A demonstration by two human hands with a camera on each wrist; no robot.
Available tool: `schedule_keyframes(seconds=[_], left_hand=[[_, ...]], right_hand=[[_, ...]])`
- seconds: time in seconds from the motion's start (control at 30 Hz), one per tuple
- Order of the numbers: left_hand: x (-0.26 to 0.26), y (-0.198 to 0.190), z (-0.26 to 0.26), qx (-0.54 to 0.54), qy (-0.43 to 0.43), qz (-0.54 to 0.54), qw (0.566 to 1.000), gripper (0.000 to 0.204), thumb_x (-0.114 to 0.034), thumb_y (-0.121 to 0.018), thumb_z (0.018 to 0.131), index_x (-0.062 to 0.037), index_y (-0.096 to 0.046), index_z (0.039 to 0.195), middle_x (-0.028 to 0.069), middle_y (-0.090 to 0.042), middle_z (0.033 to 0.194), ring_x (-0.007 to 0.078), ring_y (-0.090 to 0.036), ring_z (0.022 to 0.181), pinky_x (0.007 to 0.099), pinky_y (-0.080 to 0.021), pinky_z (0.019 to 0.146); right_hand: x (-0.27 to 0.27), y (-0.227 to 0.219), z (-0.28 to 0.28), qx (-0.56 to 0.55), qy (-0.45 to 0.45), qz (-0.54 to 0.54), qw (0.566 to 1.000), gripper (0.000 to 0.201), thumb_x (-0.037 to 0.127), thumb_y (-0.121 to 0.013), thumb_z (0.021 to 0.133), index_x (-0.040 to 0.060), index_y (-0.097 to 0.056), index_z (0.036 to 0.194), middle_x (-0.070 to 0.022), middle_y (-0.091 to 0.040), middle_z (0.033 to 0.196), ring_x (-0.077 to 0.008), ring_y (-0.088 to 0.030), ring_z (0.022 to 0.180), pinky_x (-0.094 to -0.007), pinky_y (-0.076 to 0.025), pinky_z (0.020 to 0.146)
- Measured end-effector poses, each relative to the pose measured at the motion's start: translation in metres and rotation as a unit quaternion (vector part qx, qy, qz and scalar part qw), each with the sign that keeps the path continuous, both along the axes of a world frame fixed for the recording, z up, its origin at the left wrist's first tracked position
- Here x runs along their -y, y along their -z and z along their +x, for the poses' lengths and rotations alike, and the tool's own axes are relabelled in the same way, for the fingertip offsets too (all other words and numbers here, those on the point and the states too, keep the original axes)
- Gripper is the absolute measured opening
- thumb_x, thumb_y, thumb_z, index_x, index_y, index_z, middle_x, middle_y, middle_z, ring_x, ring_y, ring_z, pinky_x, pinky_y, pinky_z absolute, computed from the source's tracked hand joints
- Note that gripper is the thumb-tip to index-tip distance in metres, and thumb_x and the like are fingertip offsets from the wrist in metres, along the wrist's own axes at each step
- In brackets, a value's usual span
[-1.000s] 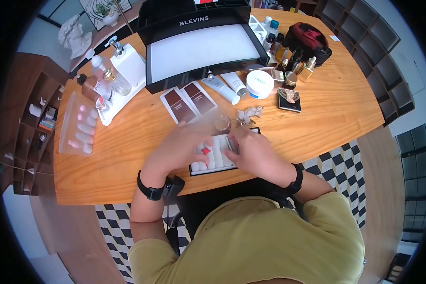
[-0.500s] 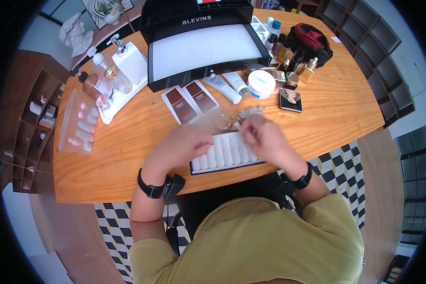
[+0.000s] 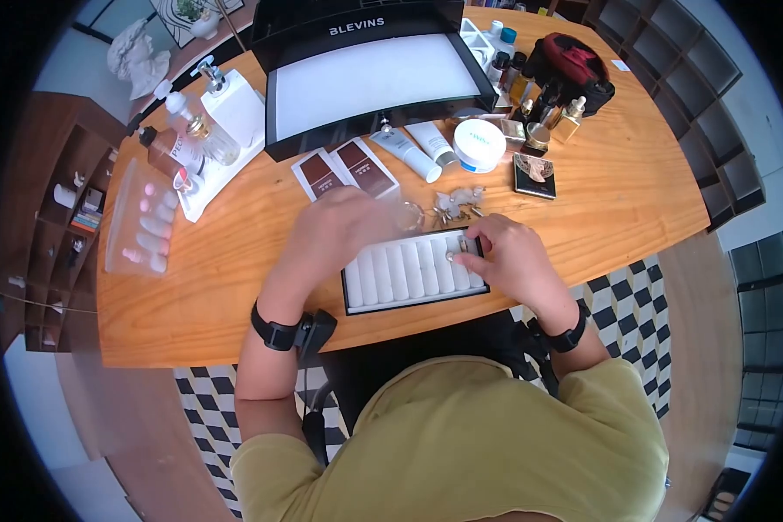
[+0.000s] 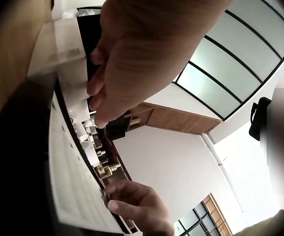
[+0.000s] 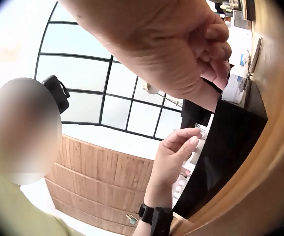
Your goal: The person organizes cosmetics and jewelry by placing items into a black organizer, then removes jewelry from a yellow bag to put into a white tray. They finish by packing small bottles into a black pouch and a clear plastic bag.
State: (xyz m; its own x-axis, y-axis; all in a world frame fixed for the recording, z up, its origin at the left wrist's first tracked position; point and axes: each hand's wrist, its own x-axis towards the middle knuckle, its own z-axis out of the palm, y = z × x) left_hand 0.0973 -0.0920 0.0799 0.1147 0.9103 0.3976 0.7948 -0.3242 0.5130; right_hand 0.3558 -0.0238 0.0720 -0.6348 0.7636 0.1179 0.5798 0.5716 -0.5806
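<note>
A shallow black-edged ring tray (image 3: pixel 409 271) with padded white rolls lies near the table's front edge in the head view. At its right end is my right hand (image 3: pixel 522 265), pinching a small ring (image 3: pixel 450 257) between thumb and index finger, low over the rolls. Its other fingers curl in, as the right wrist view also shows. My left hand (image 3: pixel 339 228) hovers behind the tray's left corner, fingers loosely bent, and nothing shows in its grasp. Just behind the tray lies a little heap of jewelry (image 3: pixel 457 204) with pale and metal pieces.
Two brown-and-white sachets (image 3: pixel 365 167) lie behind my left hand. Cream tubes (image 3: pixel 406 155), a white jar (image 3: pixel 478 145) and a black compact (image 3: pixel 533 177) stand between tray and mirror box (image 3: pixel 378 91). Pump bottles on a white stand (image 3: pixel 222 187) and a clear case (image 3: pixel 139 222) are left.
My right hand went up from the tray toward the jewelry heap, then came down at the tray's right end with the ring. My left hand lifted back, uncovering the left rolls.
</note>
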Motion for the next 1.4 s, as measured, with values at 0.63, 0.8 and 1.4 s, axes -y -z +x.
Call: schedule_keyframes(seconds=[0.63, 0.8, 1.4], left_hand=[[0.002, 0.013, 0.029, 0.029, 0.119, -0.078, 0.989, 0.013, -0.017, -0.073, 0.079, -0.0119, -0.07, 0.091, 0.0036, -0.063, 0.089, 0.0203, -0.062, 0.074, 0.0298, -0.05, 0.063], [0.001, 0.017, 0.027, 0.02, 0.115, -0.089, 0.989, 0.014, -0.017, -0.073, 0.079, -0.012, -0.069, 0.091, 0.0036, -0.062, 0.088, 0.0209, -0.062, 0.075, 0.0305, -0.049, 0.064], [0.003, 0.009, 0.026, 0.065, 0.118, -0.16, 0.978, 0.012, -0.014, -0.071, 0.081, -0.0105, -0.069, 0.093, 0.0029, -0.061, 0.089, 0.0172, -0.062, 0.073, 0.0279, -0.051, 0.065]], right_hand=[[0.0, 0.001, -0.007, -0.043, -0.107, -0.005, 0.993, 0.015, 0.013, -0.073, 0.075, 0.0064, -0.061, 0.082, -0.0112, -0.06, 0.074, -0.0299, -0.061, 0.067, -0.0383, -0.047, 0.059], [-0.001, 0.007, -0.009, -0.032, -0.101, 0.008, 0.994, 0.012, 0.009, -0.071, 0.075, 0.0065, -0.06, 0.08, -0.011, -0.061, 0.076, -0.0324, -0.06, 0.069, -0.0388, -0.047, 0.06], [-0.077, -0.029, -0.039, -0.107, -0.044, 0.084, 0.99, 0.02, 0.024, -0.071, 0.08, 0.0046, -0.065, 0.08, -0.0093, -0.063, 0.07, -0.0267, -0.061, 0.062, -0.035, -0.047, 0.056]])
